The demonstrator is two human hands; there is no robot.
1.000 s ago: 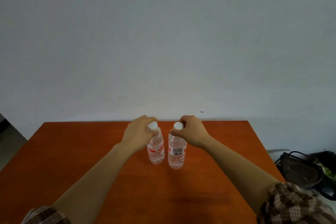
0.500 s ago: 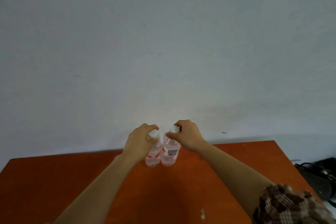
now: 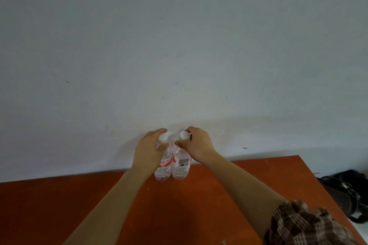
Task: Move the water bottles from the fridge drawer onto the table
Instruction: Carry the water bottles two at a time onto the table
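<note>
1. Clear, glossy plastic: left water bottle (image 3: 163, 173) and right water bottle (image 3: 180, 173), with smooth printed labels (image 3: 183, 162).
2. Matt white plastic: caps (image 3: 163, 137).
3. Smooth orange-brown desk (image 3: 179, 215), wood-like, faint sheen.
4. Matt painted wall (image 3: 179, 45), lightly scuffed and specked.
5. Soft woven checked cloth: sleeve (image 3: 302, 225).
6. Black, ribbed, seemingly plastic: basket (image 3: 342, 195).

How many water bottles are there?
2. The left bottle stands upright near the table's far edge, gripped by the left hand; the right bottle beside it, gripped by the right hand. None seem hidden.
</note>
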